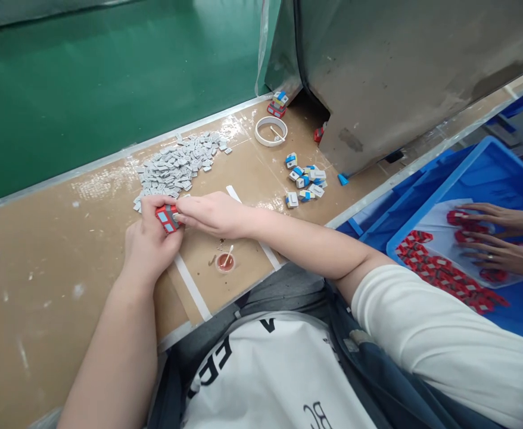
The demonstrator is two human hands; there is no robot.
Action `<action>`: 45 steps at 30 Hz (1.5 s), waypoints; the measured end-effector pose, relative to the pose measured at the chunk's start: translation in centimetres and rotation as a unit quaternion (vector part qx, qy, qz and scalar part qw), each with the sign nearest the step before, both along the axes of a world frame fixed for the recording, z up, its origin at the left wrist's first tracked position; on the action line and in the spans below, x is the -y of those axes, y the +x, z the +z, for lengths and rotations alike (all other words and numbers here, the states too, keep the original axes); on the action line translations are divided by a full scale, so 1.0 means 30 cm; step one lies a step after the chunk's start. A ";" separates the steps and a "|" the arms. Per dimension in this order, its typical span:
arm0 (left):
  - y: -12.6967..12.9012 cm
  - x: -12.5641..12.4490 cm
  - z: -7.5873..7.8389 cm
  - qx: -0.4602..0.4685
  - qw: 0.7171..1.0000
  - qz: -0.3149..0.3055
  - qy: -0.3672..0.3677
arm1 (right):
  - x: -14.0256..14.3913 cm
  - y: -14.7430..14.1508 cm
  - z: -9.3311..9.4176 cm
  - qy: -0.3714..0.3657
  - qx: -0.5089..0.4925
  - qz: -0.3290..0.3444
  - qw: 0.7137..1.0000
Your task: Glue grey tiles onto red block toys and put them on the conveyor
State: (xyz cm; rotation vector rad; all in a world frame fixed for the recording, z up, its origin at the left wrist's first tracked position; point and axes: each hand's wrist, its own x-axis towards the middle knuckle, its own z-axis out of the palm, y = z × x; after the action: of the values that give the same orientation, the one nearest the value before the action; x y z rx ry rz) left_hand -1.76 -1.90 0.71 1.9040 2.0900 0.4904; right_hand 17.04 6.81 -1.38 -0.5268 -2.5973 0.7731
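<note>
My left hand (148, 241) grips a small red toy block (167, 218) with light blue panels, held just above the brown table (56, 250). My right hand (210, 213) comes in from the right and pinches the block's right side with its fingertips. Just behind the hands lies a heap of small grey pieces (176, 165). A small red cap (224, 262) with a cotton swab in it sits on the table right below my right hand.
A white ring (271, 131) and several blue-and-white blocks (306, 182) lie farther right. Red blocks (277, 106) sit by a grey plastic cover (399, 65). A blue crate (489, 179) at right holds red pieces, where another person's hands (494, 235) work.
</note>
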 end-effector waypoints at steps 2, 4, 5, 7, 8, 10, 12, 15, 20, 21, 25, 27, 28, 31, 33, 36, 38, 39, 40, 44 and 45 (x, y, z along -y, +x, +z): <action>0.002 0.003 0.004 -0.008 1.000 0.003 -0.002 | 0.004 -0.001 0.005 -0.002 0.010 -0.007 1.000; 0.004 0.006 0.005 -0.017 1.000 0.005 0.004 | 0.010 -0.003 0.007 -0.007 0.011 -0.014 1.000; 0.005 0.007 0.004 -0.020 1.000 0.006 0.008 | 0.013 -0.004 0.006 -0.012 0.006 -0.017 1.000; 0.007 0.008 0.000 -0.027 0.999 0.007 0.016 | 0.019 -0.005 0.002 -0.027 -0.014 -0.019 0.999; 0.008 0.009 -0.001 -0.030 0.999 0.008 0.019 | 0.020 -0.006 -0.001 -0.037 -0.026 -0.017 0.999; 0.012 0.009 -0.002 -0.036 0.999 0.011 0.018 | 0.022 -0.006 -0.008 -0.060 -0.049 -0.011 0.997; 0.016 0.009 -0.001 -0.044 0.999 0.013 0.017 | 0.023 -0.008 -0.014 -0.084 -0.067 -0.003 0.994; 0.020 0.007 0.000 -0.054 0.998 0.013 0.016 | 0.021 -0.014 -0.022 -0.111 -0.082 0.008 0.990; 0.015 0.006 -0.007 -0.057 0.998 0.014 0.023 | 0.012 -0.022 -0.025 -0.123 -0.085 0.017 0.989; 0.012 0.008 -0.011 -0.055 0.998 0.014 0.030 | 0.010 -0.021 -0.022 -0.121 -0.088 0.021 0.988; -0.007 0.018 -0.034 -0.049 0.996 0.008 0.068 | 0.006 -0.007 -0.004 -0.089 -0.072 0.043 0.992; -0.014 0.023 -0.046 -0.046 0.996 0.005 0.082 | 0.004 -0.002 0.002 -0.065 -0.057 0.050 0.995; -0.016 0.025 -0.051 -0.044 0.995 0.004 0.086 | 0.003 0.000 0.003 -0.052 -0.053 0.052 0.996; -0.019 0.029 -0.061 -0.040 0.995 0.001 0.094 | 0.001 0.003 0.006 -0.019 -0.052 0.051 0.997; -0.020 0.031 -0.064 -0.037 0.994 -0.003 0.102 | 0.002 0.005 0.011 0.001 -0.047 0.051 0.998; -0.020 0.032 -0.063 -0.036 0.994 -0.007 0.104 | 0.005 0.008 0.018 0.025 -0.019 0.049 0.998; -0.017 0.035 -0.058 -0.041 0.994 -0.005 0.102 | 0.009 0.008 0.020 0.036 -0.010 0.046 0.998; -0.014 0.036 -0.054 -0.044 0.994 -0.003 0.101 | 0.011 0.008 0.020 0.038 -0.013 0.043 0.998; -0.011 0.038 -0.050 -0.047 0.994 0.000 0.100 | 0.013 0.007 0.018 0.036 -0.018 0.039 0.998; -0.004 0.043 -0.041 -0.047 0.994 0.006 0.099 | 0.020 0.002 0.012 -0.003 -0.026 0.027 0.999; -0.003 0.044 -0.041 -0.046 0.994 0.005 0.100 | 0.022 0.001 0.010 -0.019 -0.030 0.030 0.999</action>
State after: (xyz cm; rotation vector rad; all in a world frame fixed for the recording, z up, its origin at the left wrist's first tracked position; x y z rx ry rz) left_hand -1.86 -3.21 -0.52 2.0640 2.1809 0.6482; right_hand 17.07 6.16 -1.08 -0.4324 -2.5575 0.8460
